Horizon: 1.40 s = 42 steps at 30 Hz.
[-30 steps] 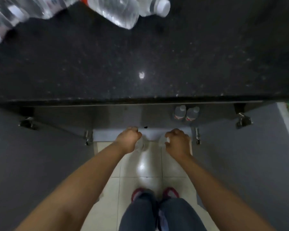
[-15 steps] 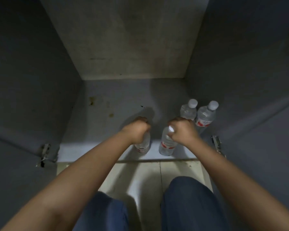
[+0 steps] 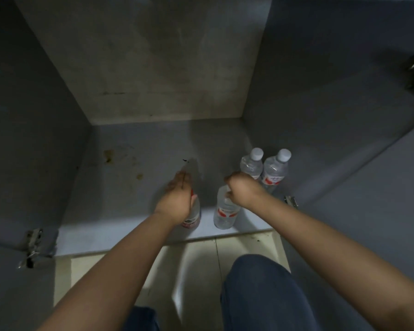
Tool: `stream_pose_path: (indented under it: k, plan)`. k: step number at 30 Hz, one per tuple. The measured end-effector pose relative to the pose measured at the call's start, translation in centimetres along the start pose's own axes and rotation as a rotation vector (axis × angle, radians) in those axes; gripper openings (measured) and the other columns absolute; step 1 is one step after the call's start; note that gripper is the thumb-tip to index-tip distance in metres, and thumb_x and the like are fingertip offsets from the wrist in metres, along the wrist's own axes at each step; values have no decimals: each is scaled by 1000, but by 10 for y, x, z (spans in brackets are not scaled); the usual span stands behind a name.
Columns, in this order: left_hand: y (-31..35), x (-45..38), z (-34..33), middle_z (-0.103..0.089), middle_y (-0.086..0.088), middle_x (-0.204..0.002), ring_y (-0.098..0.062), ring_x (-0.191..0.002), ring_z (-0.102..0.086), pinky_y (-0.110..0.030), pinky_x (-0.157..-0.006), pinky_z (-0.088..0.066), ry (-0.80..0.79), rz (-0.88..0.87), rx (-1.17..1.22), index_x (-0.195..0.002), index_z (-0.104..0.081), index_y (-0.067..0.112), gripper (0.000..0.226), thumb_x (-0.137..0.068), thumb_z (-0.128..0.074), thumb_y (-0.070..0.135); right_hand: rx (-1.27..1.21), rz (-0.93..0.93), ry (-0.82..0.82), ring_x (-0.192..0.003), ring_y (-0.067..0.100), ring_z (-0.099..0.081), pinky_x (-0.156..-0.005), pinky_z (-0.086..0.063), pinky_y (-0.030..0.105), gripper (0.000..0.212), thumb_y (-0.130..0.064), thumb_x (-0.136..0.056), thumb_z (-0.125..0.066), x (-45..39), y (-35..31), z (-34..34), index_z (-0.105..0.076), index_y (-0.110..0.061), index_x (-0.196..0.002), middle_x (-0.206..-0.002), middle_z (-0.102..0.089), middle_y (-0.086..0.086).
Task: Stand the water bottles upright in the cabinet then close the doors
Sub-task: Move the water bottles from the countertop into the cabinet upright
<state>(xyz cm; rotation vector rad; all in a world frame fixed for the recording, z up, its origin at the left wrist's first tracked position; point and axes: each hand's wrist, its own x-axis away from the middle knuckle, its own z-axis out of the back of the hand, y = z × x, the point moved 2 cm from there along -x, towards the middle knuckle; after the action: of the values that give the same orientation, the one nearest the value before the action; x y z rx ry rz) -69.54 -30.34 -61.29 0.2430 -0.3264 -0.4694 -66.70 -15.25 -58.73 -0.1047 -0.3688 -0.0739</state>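
Observation:
Two clear water bottles with white caps stand upright side by side against the cabinet's right wall, one (image 3: 251, 163) just left of the other (image 3: 275, 172). Near the front edge of the cabinet floor (image 3: 134, 192) stand two more. My right hand (image 3: 240, 191) is closed over the top of the right front bottle (image 3: 225, 212). My left hand (image 3: 177, 199) has its fingers stretched out, palm beside and over the left front bottle (image 3: 193, 216), whose top it hides.
Both cabinet doors hang open, the left door (image 3: 10, 290) and the right door (image 3: 387, 211), with metal hinges (image 3: 32, 247) at the front corners. My knees (image 3: 261, 290) are on the pale tiled floor (image 3: 196, 266) right before the opening. The cabinet's back left is bare and stained.
The view went from the counter top down into the cabinet. My left hand's fingers have opened out from their fist on the left front bottle. My right hand keeps its grip.

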Motion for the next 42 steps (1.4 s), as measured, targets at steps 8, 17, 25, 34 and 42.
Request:
stream_pose_path:
  k: [8, 17, 25, 34, 42]
  plan:
    - [-5, 0, 2, 0, -16, -159, -24, -149, -2, -29, -121, -5, -6, -7, -22, -148, -2, -1, 63, -100, -35, 24, 22, -41, 85, -124, 33, -53, -100, -44, 32, 33, -8, -93, -50, -33, 6, 25, -55, 2, -124, -132, -55, 21]
    - [-4, 0, 3, 1, -15, -159, -24, -149, 0, -28, -121, -4, -33, -14, -66, -148, -2, 1, 62, -100, -33, 26, -63, -57, 127, -126, 33, -49, -104, -39, 33, 31, -2, -94, -46, -53, 23, 30, -54, 6, -122, -134, -52, 23]
    - [0, 2, 3, 3, -16, -159, -24, -149, 0, -29, -122, -6, -39, 2, -142, -148, 2, 0, 67, -100, -35, 29, -33, -49, 120, -124, 33, -49, -103, -39, 33, 36, -9, -94, -49, -64, 33, 24, -49, 2, -128, -134, -50, 21]
    - [2, 2, 5, 0, -17, -159, -26, -149, -4, -32, -122, -11, -53, 41, -226, -148, 1, 0, 65, -100, -33, 29, -74, -78, 164, -122, 32, -50, -101, -40, 32, 32, -6, -95, -45, -69, 30, 22, -52, 4, -125, -131, -52, 21]
    - [10, 3, 20, -59, -16, -115, -30, -103, -62, -35, -79, -53, -37, 50, -361, -116, -52, 2, 35, -91, -53, 27, -77, 59, 97, -139, 27, -35, -114, -28, 31, 52, -12, -95, -49, -62, 37, 26, -32, -3, -143, -151, -34, 15]
